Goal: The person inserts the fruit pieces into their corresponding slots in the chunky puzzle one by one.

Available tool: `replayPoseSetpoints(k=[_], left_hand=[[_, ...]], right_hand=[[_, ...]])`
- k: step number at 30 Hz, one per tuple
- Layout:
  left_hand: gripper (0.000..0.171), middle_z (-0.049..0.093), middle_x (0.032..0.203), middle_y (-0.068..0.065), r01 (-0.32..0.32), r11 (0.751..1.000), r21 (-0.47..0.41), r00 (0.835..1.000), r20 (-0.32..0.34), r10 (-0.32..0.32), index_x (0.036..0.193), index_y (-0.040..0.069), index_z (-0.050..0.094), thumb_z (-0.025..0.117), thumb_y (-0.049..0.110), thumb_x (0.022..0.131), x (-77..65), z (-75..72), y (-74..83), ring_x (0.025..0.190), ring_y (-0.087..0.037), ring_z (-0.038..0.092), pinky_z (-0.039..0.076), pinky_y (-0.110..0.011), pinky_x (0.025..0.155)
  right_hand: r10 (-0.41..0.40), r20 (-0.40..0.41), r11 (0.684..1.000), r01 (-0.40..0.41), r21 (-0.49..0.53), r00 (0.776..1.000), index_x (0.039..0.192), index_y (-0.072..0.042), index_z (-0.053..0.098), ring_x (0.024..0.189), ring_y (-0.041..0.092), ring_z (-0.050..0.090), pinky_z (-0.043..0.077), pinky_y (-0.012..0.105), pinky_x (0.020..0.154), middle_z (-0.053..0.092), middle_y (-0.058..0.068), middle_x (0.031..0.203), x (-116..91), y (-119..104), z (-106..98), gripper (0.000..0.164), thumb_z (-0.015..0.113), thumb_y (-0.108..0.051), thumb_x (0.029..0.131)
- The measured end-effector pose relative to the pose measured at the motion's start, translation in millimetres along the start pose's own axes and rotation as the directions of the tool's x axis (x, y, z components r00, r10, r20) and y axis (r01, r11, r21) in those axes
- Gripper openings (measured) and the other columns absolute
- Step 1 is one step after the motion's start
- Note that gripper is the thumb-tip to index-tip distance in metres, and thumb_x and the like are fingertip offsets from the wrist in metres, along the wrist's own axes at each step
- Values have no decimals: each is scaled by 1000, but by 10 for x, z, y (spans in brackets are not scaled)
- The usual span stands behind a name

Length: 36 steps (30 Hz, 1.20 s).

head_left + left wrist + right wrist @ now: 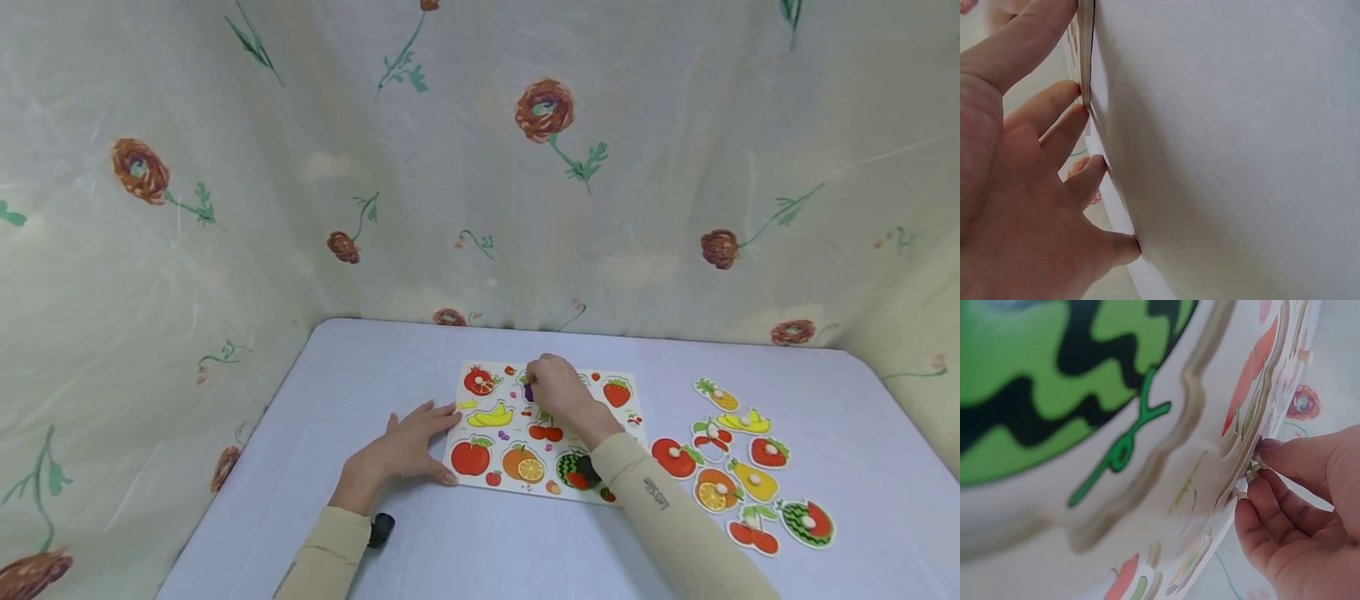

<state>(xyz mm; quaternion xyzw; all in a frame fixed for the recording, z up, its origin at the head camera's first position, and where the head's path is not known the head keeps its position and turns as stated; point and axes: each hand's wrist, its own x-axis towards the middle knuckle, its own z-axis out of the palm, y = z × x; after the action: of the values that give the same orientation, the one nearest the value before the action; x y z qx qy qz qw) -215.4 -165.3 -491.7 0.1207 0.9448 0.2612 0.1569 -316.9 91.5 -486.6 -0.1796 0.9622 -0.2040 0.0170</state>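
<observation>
A white fruit puzzle board lies on the table. My left hand is spread at its left side, fingertips and thumb along the edge; in the left wrist view, the hand shows extended fingers against the board's edge and the tabletop. Over the upper middle of the board, my right hand covers part of a purple grape piece. Close up, the thumb and fingers of the right hand pinch a small pale knob at the board's surface. The hand hides most of that piece.
Right of the board lie several loose knobbed fruit pieces, among them a pineapple, bananas, a red apple, a pear, cherries and a watermelon. A flowered curtain hangs behind the white table.
</observation>
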Motion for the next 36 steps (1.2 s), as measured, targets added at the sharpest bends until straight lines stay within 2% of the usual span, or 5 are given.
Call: replayPoseSetpoints(k=[8, 13, 20, 27, 36], left_hand=[[94, 33, 163, 5, 0, 1000, 21, 1000, 0, 0, 152, 26, 42, 88, 40, 71, 10, 23, -12, 155, -28, 15, 5, -74, 118], [95, 33, 163, 5, 9, 1000, 22, 1000, -3, -8, 152, 26, 42, 88, 40, 70, 16, 24, -9, 155, -28, 15, 5, -74, 118], [94, 34, 162, 6, 26, 999, 24, 1000, -10, -25, 151, 27, 43, 88, 38, 70, 23, 49, 11, 156, -27, 15, 4, -73, 118], [94, 35, 162, 4, 21, 1000, 18, 1000, -11, -21, 151, 26, 43, 88, 39, 70, 1, 34, 15, 155, -28, 15, 3, -74, 117], [94, 34, 162, 6, 18, 1000, 10, 1000, -8, -18, 151, 28, 43, 88, 40, 70, 17, 52, -8, 155, -27, 15, 3, -74, 118]], right_hand=[[6, 16, 1000, -6, 16, 1000, 103, -5, 74, 81, 19, 53, 50, 31, 76, 62, 6, 92, -52, 37, -34, 18, 58, -5, 95], [15, 37, 999, -16, 41, 999, 104, -6, 74, 84, 21, 54, 50, 34, 80, 64, 7, 96, -119, 104, -99, 19, 57, -7, 95], [42, 15, 999, -42, 28, 999, 112, 0, 71, 85, 23, 57, 55, 41, 82, 67, 15, 103, -251, 306, -224, 23, 60, -9, 94], [90, 37, 996, -90, 13, 995, 116, -2, 71, 94, 25, 59, 54, 46, 91, 68, 16, 112, -364, 492, -334, 27, 59, -10, 93], [107, 24, 994, -107, -2, 994, 116, -4, 70, 86, 24, 55, 53, 39, 80, 66, 11, 103, -520, 618, -453, 28, 60, -13, 92]])
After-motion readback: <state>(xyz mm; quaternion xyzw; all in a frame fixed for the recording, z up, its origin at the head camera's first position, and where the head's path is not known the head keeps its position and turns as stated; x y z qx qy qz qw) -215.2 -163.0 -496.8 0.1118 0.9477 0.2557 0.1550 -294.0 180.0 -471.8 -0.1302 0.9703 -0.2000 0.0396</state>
